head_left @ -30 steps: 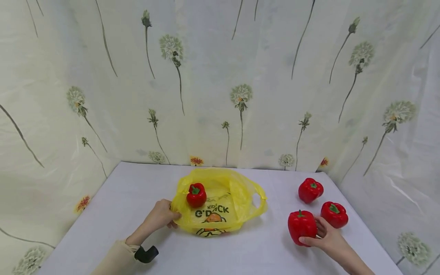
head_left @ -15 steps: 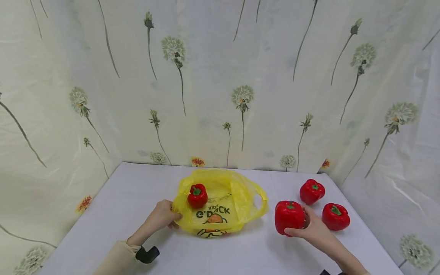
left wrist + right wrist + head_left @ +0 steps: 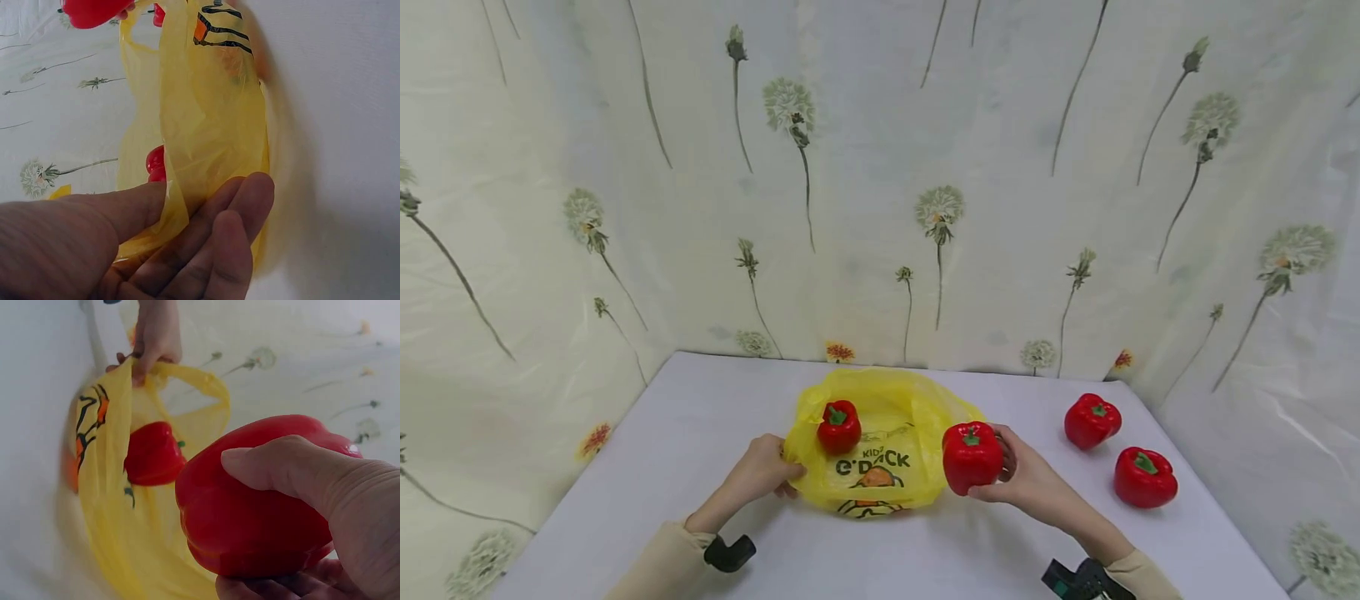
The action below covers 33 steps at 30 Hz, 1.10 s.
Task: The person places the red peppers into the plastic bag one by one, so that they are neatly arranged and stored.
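Note:
A yellow plastic bag [image 3: 880,492] with printed letters lies open in the middle of the table. My left hand [image 3: 765,467] pinches its left edge between thumb and fingers, as the left wrist view also shows with the bag's film [image 3: 212,125]. Inside the bag sits one red bell pepper [image 3: 839,427] with a green stem. My right hand [image 3: 1026,471] grips another red bell pepper [image 3: 972,457], thumb on the near side. This held pepper [image 3: 256,506] overlaps the bag's right edge in the head view, hiding the bag's right handle.
Two more red bell peppers, one farther back [image 3: 1092,422] and one nearer [image 3: 1145,477], lie on the white table [image 3: 715,392] at the right. A flower-printed curtain [image 3: 865,167] stands behind the table and along its sides. Both wrists wear dark camera mounts.
My right hand has carried its bell pepper leftward from beside the two right-hand peppers up to the bag's right edge. The left hand keeps its pinch on the bag.

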Motion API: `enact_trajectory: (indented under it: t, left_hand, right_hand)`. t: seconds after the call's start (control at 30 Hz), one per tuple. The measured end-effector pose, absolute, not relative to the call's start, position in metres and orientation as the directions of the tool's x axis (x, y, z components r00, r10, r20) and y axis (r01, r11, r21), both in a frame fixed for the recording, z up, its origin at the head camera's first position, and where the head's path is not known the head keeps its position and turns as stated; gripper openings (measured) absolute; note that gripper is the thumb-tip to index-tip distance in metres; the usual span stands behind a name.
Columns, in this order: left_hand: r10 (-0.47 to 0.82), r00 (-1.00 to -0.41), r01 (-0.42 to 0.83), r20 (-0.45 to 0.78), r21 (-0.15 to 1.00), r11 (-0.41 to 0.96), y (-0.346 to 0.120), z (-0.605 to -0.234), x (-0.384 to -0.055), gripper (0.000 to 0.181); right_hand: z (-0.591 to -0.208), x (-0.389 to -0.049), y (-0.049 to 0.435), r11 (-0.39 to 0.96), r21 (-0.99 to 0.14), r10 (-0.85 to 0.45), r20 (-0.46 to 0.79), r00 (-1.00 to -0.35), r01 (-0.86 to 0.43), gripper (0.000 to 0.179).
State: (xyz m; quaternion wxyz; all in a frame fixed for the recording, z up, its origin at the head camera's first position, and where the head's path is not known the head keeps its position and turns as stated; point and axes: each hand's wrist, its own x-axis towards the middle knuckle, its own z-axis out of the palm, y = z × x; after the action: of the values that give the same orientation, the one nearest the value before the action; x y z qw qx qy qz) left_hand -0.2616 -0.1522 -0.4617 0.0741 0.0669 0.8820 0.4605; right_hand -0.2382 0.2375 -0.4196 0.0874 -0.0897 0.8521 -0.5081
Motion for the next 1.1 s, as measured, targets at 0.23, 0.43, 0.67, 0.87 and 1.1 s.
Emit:
enact_trajectory:
  t: [0.23,0.43,0.67,0.87,1.1]
  left_hand:
    - [0.2,-0.978,0.063,-0.062,0.824,0.562,-0.152,-0.463,-0.264,0.012]
    - [0.201,-0.978,0.069,-0.056,0.824,0.563,-0.152,-0.465,-0.264,0.012]
    - [0.203,-0.977,0.067,-0.06,0.823,0.564,-0.152,-0.466,-0.262,0.013]
    - [0.2,-0.978,0.065,-0.061,0.822,0.566,-0.152,-0.467,-0.263,0.013]
    - [0.204,-0.977,0.069,-0.059,0.82,0.568,-0.152,-0.467,-0.264,0.013]
  right_hand:
    - [-0.418,-0.252,0.221,0.416,-0.899,-0.358,-0.024,-0.933,-0.136,0.091]
    - [-0.425,-0.271,0.206,0.368,-0.922,-0.386,-0.034,-0.922,-0.12,0.089]
    - [-0.438,-0.29,0.182,0.361,-0.93,-0.282,-0.033,-0.959,-0.074,0.084]
    - [-0.446,-0.301,0.157,0.381,-0.924,-0.204,-0.062,-0.977,-0.02,0.084]
    - [-0.457,-0.314,0.128,0.378,-0.926,-0.181,-0.068,-0.981,-0.005,0.087]
